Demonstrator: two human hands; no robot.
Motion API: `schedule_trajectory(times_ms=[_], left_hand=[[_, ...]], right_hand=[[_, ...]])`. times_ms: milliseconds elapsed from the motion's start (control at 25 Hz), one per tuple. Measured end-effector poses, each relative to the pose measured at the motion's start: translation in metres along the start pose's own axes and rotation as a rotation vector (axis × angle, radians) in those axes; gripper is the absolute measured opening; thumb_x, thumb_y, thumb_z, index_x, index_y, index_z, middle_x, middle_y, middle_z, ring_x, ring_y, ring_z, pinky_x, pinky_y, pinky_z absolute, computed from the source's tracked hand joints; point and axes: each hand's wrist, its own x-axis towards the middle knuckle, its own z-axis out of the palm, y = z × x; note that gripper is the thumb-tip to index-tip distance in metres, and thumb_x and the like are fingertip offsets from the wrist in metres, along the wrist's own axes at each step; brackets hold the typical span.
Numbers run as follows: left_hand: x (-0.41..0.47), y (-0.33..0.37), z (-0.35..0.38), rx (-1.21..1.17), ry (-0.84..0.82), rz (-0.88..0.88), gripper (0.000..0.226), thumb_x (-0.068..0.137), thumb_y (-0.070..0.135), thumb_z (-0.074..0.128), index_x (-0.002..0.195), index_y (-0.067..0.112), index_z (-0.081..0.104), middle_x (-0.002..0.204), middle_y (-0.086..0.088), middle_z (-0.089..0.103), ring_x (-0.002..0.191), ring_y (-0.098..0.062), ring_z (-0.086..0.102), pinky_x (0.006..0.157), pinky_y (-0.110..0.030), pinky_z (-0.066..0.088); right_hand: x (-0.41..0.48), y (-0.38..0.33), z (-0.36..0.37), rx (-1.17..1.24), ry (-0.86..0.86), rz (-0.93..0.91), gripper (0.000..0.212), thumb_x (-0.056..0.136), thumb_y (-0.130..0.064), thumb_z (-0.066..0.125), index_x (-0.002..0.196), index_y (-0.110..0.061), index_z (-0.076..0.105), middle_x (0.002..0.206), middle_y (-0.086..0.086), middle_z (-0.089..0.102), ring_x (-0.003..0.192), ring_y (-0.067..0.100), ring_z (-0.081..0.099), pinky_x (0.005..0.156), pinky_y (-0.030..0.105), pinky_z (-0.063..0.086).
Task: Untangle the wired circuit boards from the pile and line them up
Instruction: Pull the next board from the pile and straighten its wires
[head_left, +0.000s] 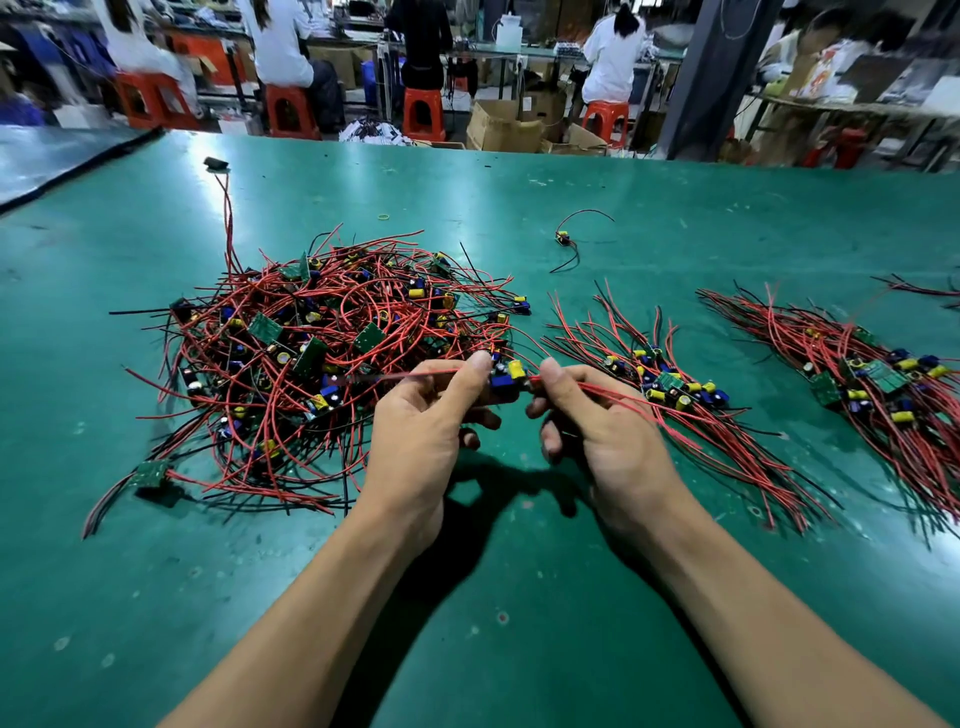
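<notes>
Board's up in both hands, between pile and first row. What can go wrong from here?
1. The held board, pinched by the left hand, has a red lead running toward the pile; if it is snagged there, pulling may drag other boards or strain a solder joint.
2. The red wires pinched by the right hand cross the nearest row; setting down carelessly could re-tangle or shift it.
</notes>
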Motion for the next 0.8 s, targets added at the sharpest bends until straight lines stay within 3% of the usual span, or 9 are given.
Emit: schedule_trajectory(times_ms=[120, 240, 320, 400, 440, 640, 800], left_hand=[[-0.002, -0.001, -0.002, -0.030, -0.192, -0.091, 0.016, 0.067, 0.025, 0.079, 0.081, 0.019, 0.074, 0.088, -0.006, 0.075, 0.060, -0.012, 0.063, 0.054, -0.018, 0.046], [-0.003, -0.003, 0.000, -0.090, -0.328, -0.255, 0.013, 0.071, 0.013, 0.072, 0.084, 0.014, 0.074, 0.089, -0.013, 0.074, 0.059, -0.019, 0.066, 0.055, -0.022, 0.052], [-0.004, -0.003, 0.000, -0.110, -0.396, -0.320, 0.021, 0.077, 0.022, 0.067, 0.093, 0.007, 0.069, 0.086, -0.016, 0.072, 0.058, -0.021, 0.066, 0.053, -0.025, 0.054], [-0.005, -0.003, 0.001, -0.112, -0.434, -0.355, 0.034, 0.080, 0.030, 0.067, 0.101, 0.004, 0.065, 0.088, -0.019, 0.068, 0.059, -0.023, 0.067, 0.053, -0.026, 0.055], [-0.005, -0.003, 0.001, -0.113, -0.435, -0.364, 0.037, 0.079, 0.031, 0.068, 0.104, 0.004, 0.063, 0.092, -0.022, 0.065, 0.061, -0.024, 0.069, 0.054, -0.027, 0.056], [-0.005, -0.006, -0.002, -0.090, -0.405, -0.377, 0.040, 0.077, 0.028, 0.071, 0.107, 0.004, 0.060, 0.102, -0.026, 0.063, 0.077, -0.031, 0.074, 0.065, -0.034, 0.059], [-0.005, -0.008, 0.000, -0.101, -0.393, -0.409, 0.021, 0.088, 0.019, 0.062, 0.099, 0.001, 0.066, 0.096, -0.027, 0.071, 0.078, -0.035, 0.073, 0.061, -0.035, 0.059]], right_hand=[[0.005, -0.008, -0.005, 0.279, -0.008, 0.245, 0.021, 0.073, -0.036, 0.075, 0.062, -0.019, 0.069, 0.060, -0.003, 0.054, 0.042, 0.007, 0.040, 0.041, 0.019, 0.033], [0.005, -0.017, -0.015, 0.355, -0.174, 0.412, 0.026, 0.076, -0.035, 0.072, 0.058, -0.017, 0.066, 0.055, -0.006, 0.048, 0.043, 0.007, 0.036, 0.051, 0.021, 0.024], [0.001, -0.019, -0.015, 0.385, -0.315, 0.484, 0.025, 0.084, -0.032, 0.069, 0.070, -0.011, 0.066, 0.062, 0.002, 0.053, 0.049, 0.016, 0.049, 0.053, 0.023, 0.037], [-0.003, -0.018, -0.013, 0.326, -0.338, 0.457, 0.019, 0.082, -0.029, 0.075, 0.080, -0.014, 0.064, 0.071, 0.007, 0.057, 0.056, 0.022, 0.058, 0.051, 0.029, 0.051], [-0.003, -0.017, -0.013, 0.266, -0.309, 0.416, 0.016, 0.080, -0.027, 0.077, 0.077, -0.018, 0.065, 0.070, 0.004, 0.057, 0.055, 0.018, 0.060, 0.050, 0.029, 0.052], [0.001, -0.015, -0.012, 0.161, -0.169, 0.347, 0.018, 0.073, -0.021, 0.081, 0.066, -0.017, 0.065, 0.061, 0.005, 0.055, 0.044, 0.014, 0.058, 0.042, 0.027, 0.051], [0.001, -0.007, -0.013, 0.067, -0.131, 0.274, 0.020, 0.073, -0.023, 0.083, 0.079, -0.012, 0.067, 0.065, 0.004, 0.061, 0.043, 0.010, 0.050, 0.041, 0.022, 0.046]])
